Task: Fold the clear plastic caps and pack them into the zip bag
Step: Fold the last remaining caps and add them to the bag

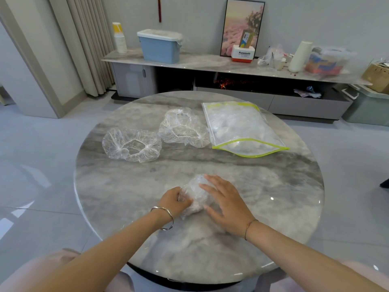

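Forearms [109, 243] of the person enter from the near edge and meet over the round marble table [273, 207]. The zip bag [242, 127], serving here as the landmark, lies flat with its long axis running away from the person. Its green-edged mouth gapes on the near side, and crumpled clear plastic already shows inside. Just left of the bag sits one unfolded cap [183, 128]. A second unfolded cap [131, 144] lies farther left of the bag, the two rims close together. Nearer than the bag's mouth and left of it, the right hand [226, 205] rests released, its fingers straight and pressing flat on the folded cap [194, 191]. The left hand [175, 200] pinches that bundle's left edge with curled fingers. From the bundle the bag's mouth lies ahead and to the right, so the right hand is judged the nearer carrier. Folding looks nearly complete, with two caps remaining.
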{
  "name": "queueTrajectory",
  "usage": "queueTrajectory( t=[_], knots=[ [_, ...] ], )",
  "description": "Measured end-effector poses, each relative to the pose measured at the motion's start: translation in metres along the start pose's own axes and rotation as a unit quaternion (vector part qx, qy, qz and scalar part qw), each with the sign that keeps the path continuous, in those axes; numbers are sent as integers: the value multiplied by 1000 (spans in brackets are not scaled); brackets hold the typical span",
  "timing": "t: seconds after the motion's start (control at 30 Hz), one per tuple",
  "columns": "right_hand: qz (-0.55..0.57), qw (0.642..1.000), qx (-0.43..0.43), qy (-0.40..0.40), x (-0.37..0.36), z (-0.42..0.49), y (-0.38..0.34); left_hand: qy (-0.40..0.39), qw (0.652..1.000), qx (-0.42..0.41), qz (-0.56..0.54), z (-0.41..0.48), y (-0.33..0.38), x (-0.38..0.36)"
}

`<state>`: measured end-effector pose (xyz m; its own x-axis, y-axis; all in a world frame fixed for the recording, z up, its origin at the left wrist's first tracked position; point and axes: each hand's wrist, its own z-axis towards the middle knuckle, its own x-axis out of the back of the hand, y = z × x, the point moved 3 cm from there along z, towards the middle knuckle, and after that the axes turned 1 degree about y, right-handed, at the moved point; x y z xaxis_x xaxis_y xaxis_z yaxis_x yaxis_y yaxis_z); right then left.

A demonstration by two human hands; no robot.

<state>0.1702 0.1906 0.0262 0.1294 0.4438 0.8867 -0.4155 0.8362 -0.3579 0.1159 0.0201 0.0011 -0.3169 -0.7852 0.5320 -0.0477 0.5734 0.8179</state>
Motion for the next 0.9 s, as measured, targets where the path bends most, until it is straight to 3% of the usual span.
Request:
queueTrajectory(
  t=[0.07, 0.3, 0.4, 0.5, 0.6, 0.67, 0.77, 0.8, 0.9],
  knots=[
    [-54, 997, 38, -29, -8, -4, -4, 16, 1000, 2, 12, -1, 1, 0],
    [-132, 984, 55, -102, -18, -6, -4, 50, 998, 35, -23, -5, -1, 1],
    [-101, 984, 29, -142, -22, -5, 3, 74, 993, -47, 83, -9, 3, 4],
    [-96, 977, 5, -189, -26, -6, 10, 89, 924, -207, 308, -15, 13, 5],
    [-96, 971, -15, -217, -30, -5, 12, 76, 853, -309, 414, -18, 14, -1],
    [-86, 970, -25, -227, -31, -4, 11, 36, 840, -297, 452, -23, 9, -4],
    [-78, 969, -33, -232, -33, -2, 10, -85, 827, -230, 506, -25, -5, -7],
    [-77, 970, -33, -230, -32, -1, 10, -111, 835, -201, 500, -24, -11, -7],
    [-83, 971, -27, -223, -32, 1, 9, -127, 841, -175, 496, -20, -19, -4]
  ],
)
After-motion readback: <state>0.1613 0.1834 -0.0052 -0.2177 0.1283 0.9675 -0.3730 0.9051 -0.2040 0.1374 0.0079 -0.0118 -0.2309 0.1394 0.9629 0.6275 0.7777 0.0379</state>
